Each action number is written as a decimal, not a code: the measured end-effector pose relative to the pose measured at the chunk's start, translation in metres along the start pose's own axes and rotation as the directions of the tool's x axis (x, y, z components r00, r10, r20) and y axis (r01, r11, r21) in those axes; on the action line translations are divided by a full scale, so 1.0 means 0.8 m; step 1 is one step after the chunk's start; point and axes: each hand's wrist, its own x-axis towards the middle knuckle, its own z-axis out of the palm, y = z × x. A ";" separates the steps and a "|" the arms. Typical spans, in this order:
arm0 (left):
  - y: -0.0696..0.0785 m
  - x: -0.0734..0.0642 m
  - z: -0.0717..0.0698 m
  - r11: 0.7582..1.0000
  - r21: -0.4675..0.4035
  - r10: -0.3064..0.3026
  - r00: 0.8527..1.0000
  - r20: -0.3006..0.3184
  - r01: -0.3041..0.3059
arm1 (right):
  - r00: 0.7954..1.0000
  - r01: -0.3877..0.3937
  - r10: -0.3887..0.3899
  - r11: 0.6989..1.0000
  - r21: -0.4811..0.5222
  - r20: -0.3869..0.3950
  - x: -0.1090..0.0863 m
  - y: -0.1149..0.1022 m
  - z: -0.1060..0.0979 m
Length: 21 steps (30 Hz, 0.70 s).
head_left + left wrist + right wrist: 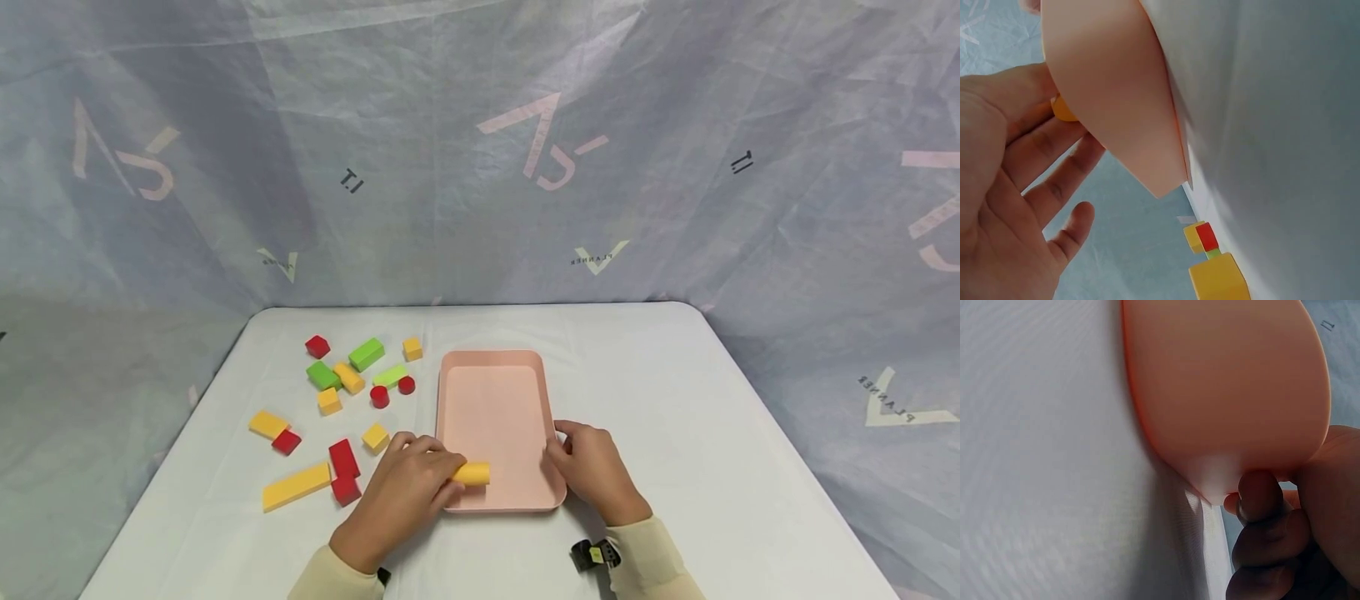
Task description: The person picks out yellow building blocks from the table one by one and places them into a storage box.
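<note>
Left hand | pinches yellow cylinder jutting rightward over pink tray | right hand | grips tray's right rim

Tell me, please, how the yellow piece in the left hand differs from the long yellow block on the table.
The yellow piece is held in the left hand, whereas the long yellow block lies on the table. The piece looks rounded, the block flat-sided. The piece is over the tray, the block left of it. Both are yellow.
</note>
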 end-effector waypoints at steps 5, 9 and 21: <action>0.000 0.000 0.001 1.000 0.009 -0.021 0.999 0.026 0.021 | 1.000 -0.009 0.009 1.000 -0.003 0.005 0.000 0.000 0.001; 0.000 0.000 0.002 0.999 0.027 -0.040 0.998 0.050 0.039 | 1.000 -0.011 0.011 1.000 -0.003 0.006 0.001 0.001 0.001; 0.002 0.003 0.003 0.997 0.017 -0.078 0.988 0.135 0.077 | 1.000 -0.020 0.020 1.000 0.000 0.009 0.000 -0.001 0.001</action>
